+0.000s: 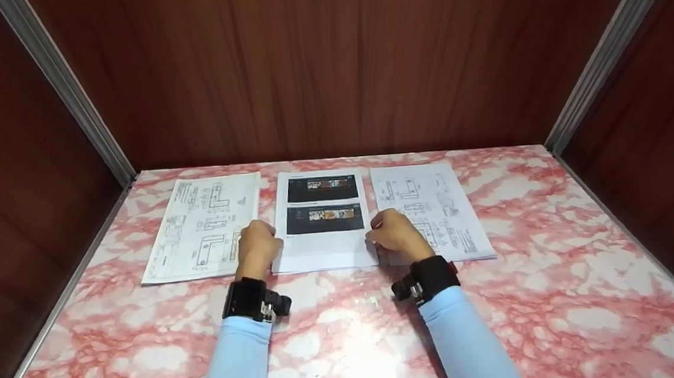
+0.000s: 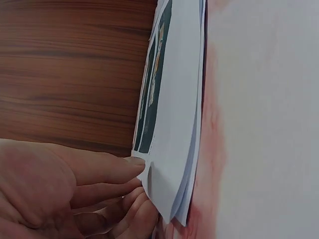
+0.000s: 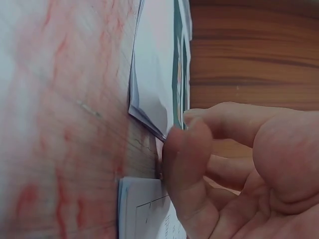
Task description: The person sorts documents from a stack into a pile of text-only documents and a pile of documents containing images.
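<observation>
Between my hands lie the printed paper sheets (image 1: 325,252), white with two dark screenshot pictures. My left hand (image 1: 257,242) pinches their left edge; in the left wrist view the thumb (image 2: 132,162) is on top and the other fingers are curled by the edge. There the sheets' near corners (image 2: 174,209) are slightly fanned apart. At the right edge, my right hand (image 1: 396,231) pinches the same sheets between thumb and curled index finger, whose tip (image 3: 192,142) partly hides the edge in the right wrist view.
A stack of technical drawings (image 1: 200,264) lies to the left, partly behind my left hand. Another drawing stack (image 1: 462,204) lies to the right, partly under my right hand. The red-and-white marbled table (image 1: 556,268) meets brown wood-grain panels (image 1: 328,65) with metal corner posts (image 1: 68,83).
</observation>
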Motion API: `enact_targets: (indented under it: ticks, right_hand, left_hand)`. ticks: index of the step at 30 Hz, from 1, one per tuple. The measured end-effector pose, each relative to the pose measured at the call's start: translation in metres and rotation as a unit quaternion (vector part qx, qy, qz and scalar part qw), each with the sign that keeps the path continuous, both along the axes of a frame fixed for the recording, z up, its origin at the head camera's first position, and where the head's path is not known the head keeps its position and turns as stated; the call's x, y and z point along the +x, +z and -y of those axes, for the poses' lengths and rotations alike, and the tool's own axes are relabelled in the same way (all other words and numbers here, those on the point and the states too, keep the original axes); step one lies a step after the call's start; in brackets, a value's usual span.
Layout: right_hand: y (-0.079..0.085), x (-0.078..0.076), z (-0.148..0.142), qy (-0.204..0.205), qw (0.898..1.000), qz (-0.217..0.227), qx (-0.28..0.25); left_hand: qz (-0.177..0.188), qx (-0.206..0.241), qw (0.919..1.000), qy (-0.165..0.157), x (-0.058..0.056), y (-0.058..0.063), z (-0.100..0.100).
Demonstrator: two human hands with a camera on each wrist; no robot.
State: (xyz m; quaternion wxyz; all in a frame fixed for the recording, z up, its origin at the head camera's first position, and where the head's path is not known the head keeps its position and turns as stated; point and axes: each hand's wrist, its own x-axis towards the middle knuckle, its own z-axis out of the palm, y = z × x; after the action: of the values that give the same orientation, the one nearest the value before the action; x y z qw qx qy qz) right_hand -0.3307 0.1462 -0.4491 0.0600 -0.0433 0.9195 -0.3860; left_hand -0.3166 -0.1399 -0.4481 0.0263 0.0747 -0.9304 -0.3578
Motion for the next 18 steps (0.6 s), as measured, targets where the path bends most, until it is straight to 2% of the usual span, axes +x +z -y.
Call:
enact_targets:
  ticks: [18]
  right_hand:
    - [-0.0015,-0.0010,0.0006,-0.006,1.000,-0.002,0.010]
  left_hand:
    - [0.002,0.003,0.9998,0.019,0.0015,0.0013,-0.0013]
